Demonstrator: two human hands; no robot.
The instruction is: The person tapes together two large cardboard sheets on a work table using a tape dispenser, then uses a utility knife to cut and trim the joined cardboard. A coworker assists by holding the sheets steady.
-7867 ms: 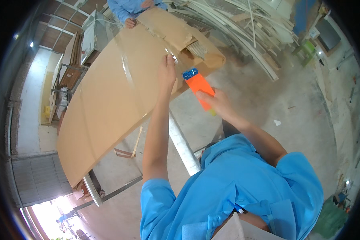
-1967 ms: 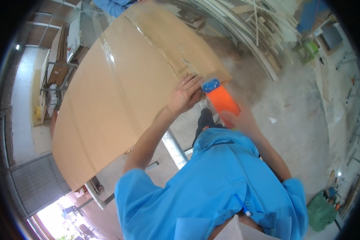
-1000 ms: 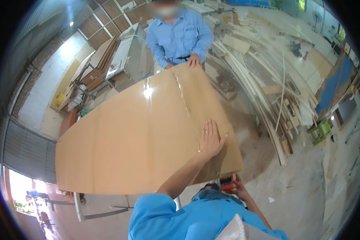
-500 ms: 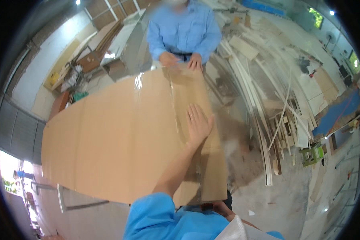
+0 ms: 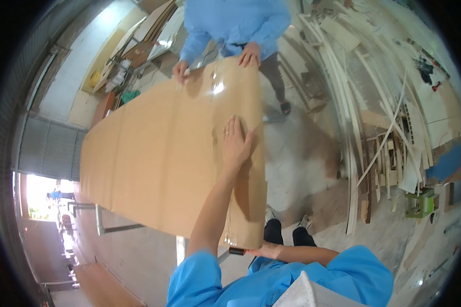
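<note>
A large sheet of brown cardboard (image 5: 153, 153) lies before me, its right side bent over in a rounded edge. My left hand (image 5: 236, 147) rests flat on it near that edge, fingers stretched out. My right hand (image 5: 265, 250) is at the near end of the cardboard, its fingers closed and partly hidden. A small dark block-like thing (image 5: 236, 251) shows just beyond its fingertips; its kind is unclear. Across from me, a co-worker in a blue shirt (image 5: 230, 23) has one hand (image 5: 250, 55) on the far right corner and another hand (image 5: 180, 71) at the far edge.
Long pale strips and boards (image 5: 351, 133) are piled on the floor at right, with a green crate (image 5: 420, 203) beside them. Metal frame legs (image 5: 100, 220) show under the cardboard at left. More boards (image 5: 148, 38) stand at the far left. The co-worker's foot (image 5: 285, 108) is beyond the cardboard.
The cardboard's right side, flatter before with a crease showing, is now rounded over. My right hand has come further into view. The co-worker's hands are wider apart, and the whole view has shifted.
</note>
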